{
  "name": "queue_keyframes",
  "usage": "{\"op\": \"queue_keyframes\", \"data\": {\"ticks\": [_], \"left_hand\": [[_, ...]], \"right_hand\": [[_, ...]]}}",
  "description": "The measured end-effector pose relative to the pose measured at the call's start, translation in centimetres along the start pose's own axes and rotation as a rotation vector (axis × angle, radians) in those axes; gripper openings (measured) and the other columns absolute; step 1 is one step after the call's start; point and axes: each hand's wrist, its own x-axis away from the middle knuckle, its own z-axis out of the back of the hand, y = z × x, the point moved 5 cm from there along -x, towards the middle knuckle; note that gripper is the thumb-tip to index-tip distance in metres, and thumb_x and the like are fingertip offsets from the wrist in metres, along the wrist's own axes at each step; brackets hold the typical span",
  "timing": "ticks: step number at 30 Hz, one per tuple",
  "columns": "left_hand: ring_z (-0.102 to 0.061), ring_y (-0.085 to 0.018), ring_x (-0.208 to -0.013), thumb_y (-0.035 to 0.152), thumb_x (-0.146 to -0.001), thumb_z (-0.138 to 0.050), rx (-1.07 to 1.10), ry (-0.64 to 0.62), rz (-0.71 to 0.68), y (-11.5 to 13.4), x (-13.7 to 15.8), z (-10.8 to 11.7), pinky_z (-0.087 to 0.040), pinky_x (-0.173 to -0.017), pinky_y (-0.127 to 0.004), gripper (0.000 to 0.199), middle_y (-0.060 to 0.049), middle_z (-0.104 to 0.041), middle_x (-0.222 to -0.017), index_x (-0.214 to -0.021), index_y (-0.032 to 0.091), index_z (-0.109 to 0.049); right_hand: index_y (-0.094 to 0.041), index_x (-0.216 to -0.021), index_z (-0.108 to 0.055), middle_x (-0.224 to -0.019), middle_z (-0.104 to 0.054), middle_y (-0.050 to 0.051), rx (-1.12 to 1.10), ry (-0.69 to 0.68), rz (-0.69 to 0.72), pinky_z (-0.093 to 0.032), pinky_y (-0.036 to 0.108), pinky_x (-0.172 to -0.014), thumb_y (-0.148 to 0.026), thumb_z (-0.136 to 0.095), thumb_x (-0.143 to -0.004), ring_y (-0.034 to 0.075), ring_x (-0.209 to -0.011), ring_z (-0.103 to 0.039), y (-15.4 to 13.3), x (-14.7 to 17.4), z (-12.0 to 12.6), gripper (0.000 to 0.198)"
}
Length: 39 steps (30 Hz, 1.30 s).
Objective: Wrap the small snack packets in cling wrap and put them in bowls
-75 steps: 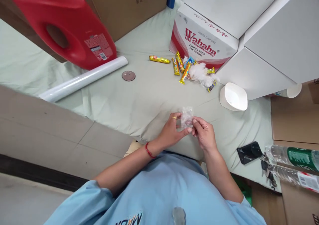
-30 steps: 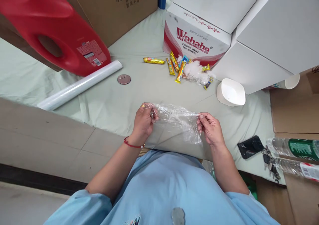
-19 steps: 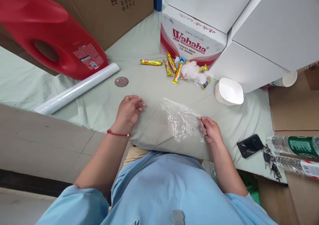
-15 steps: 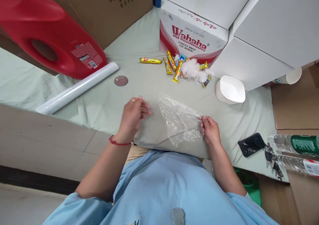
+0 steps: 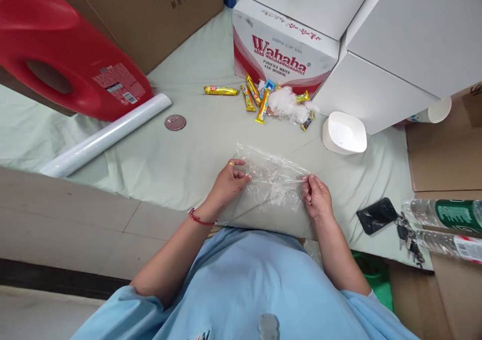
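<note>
Clear plastic film (image 5: 276, 179) is being held over the cloth-covered desk (image 5: 203, 154), its right end being clamped by the grip of the right hand (image 5: 318, 198). Its left end is being overlapped by the left hand (image 5: 227, 184) (whether film is being pinched in that grip cannot be told). A box (image 5: 278, 53) is being fronted by yellow-wrapped sticks (image 5: 262, 107).

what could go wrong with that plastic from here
The clear plastic looks thin and crumpled, so it might tear if the left hand and right hand pull hard. It could also fold and cling to itself. The keys lie near the edge of the green cloth and might get knocked off.
</note>
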Motion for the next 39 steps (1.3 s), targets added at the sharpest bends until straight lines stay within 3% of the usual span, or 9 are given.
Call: {"op": "queue_keyframes", "data": {"ticks": [7,11,15,18,21,26,32,36,39], "left_hand": [[-0.048,-0.011,-0.057,0.040,-0.068,-0.088,-0.012,-0.069,0.024,0.7,0.3,2.7,-0.034,-0.057,-0.025,0.053,0.007,-0.061,-0.070,-0.110,0.019,-0.063],[-0.059,-0.014,-0.077,0.041,-0.075,-0.085,-0.031,-0.033,-0.100,0.9,1.2,2.4,-0.046,-0.072,-0.027,0.032,0.001,-0.064,-0.081,-0.092,0.019,-0.068],[-0.068,-0.020,-0.104,0.049,-0.084,-0.080,0.112,-0.027,-0.183,0.9,2.0,0.5,-0.055,-0.083,-0.029,0.034,-0.003,-0.067,-0.105,-0.092,0.022,-0.060],[-0.072,-0.016,-0.080,0.055,-0.089,-0.074,0.171,0.031,-0.149,0.3,2.0,-0.6,-0.053,-0.062,-0.026,0.038,-0.002,-0.068,-0.107,-0.099,0.026,-0.052],[-0.063,-0.013,-0.052,0.050,-0.096,-0.067,0.040,0.147,-0.188,0.1,2.0,-0.5,-0.045,-0.054,-0.026,0.030,0.006,-0.064,-0.079,-0.100,0.027,-0.049],[-0.065,-0.015,-0.052,0.038,-0.100,-0.061,-0.147,0.286,-0.253,0.9,1.9,1.4,-0.043,-0.061,-0.029,0.014,0.008,-0.061,-0.068,-0.099,0.027,-0.052],[-0.049,-0.016,-0.043,0.038,-0.088,-0.075,-0.219,0.209,-0.149,0.1,1.4,3.7,-0.032,-0.055,-0.029,0.022,0.009,-0.054,-0.056,-0.095,0.027,-0.058],[-0.058,-0.022,-0.063,0.045,-0.086,-0.075,-0.506,0.343,-0.166,0.2,2.1,7.2,-0.040,-0.064,-0.033,0.028,0.001,-0.063,-0.072,-0.099,0.025,-0.060],[-0.064,-0.031,-0.093,0.046,-0.090,-0.068,-0.711,0.523,-0.357,2.9,2.8,9.2,-0.050,-0.087,-0.044,0.025,-0.010,-0.068,-0.099,-0.101,0.023,-0.064]], "right_hand": [[-0.021,-0.087,-0.065,-0.057,-0.050,-0.008,0.076,-0.005,0.033,-0.017,0.019,-0.034,-0.081,-0.079,-0.071,0.005,-0.038,-0.030,0.0,-0.8,0.6,0.064],[-0.021,-0.088,-0.069,-0.067,-0.059,-0.003,0.239,-0.021,0.175,-0.040,0.023,-0.045,-0.080,-0.071,-0.082,0.011,-0.053,-0.047,-0.4,-0.6,-0.3,0.059],[-0.023,-0.093,-0.066,-0.099,-0.073,0.005,0.241,-0.001,0.309,-0.056,0.028,-0.072,-0.074,-0.066,-0.089,0.017,-0.084,-0.065,-0.8,0.1,-1.3,0.052],[-0.026,-0.094,-0.055,-0.096,-0.074,0.003,0.130,0.047,0.247,-0.050,0.026,-0.056,-0.076,-0.062,-0.090,0.014,-0.068,-0.064,-0.4,0.4,-1.9,0.051],[-0.028,-0.095,-0.051,-0.068,-0.062,-0.006,0.152,0.095,0.203,-0.034,0.025,-0.039,-0.079,-0.061,-0.091,0.012,-0.044,-0.046,-0.2,0.3,-2.0,0.052],[-0.026,-0.097,-0.057,-0.057,-0.054,-0.009,0.294,0.122,0.228,-0.033,0.024,-0.037,-0.078,-0.063,-0.090,0.011,-0.040,-0.043,-1.0,-0.1,-0.9,0.053],[-0.024,-0.100,-0.063,-0.058,-0.058,-0.008,0.430,0.070,0.205,-0.037,0.024,-0.040,-0.073,-0.061,-0.093,0.011,-0.040,-0.050,-0.7,-0.7,-0.1,0.049],[-0.024,-0.099,-0.067,-0.064,-0.063,-0.005,0.605,0.007,0.239,-0.046,0.028,-0.051,-0.069,-0.056,-0.098,0.015,-0.046,-0.056,-0.2,-0.5,0.0,0.046],[-0.024,-0.099,-0.073,-0.075,-0.072,0.001,0.774,-0.126,0.318,-0.052,0.033,-0.065,-0.067,-0.057,-0.098,0.020,-0.063,-0.066,-1.1,-0.1,-0.1,0.046]]}}
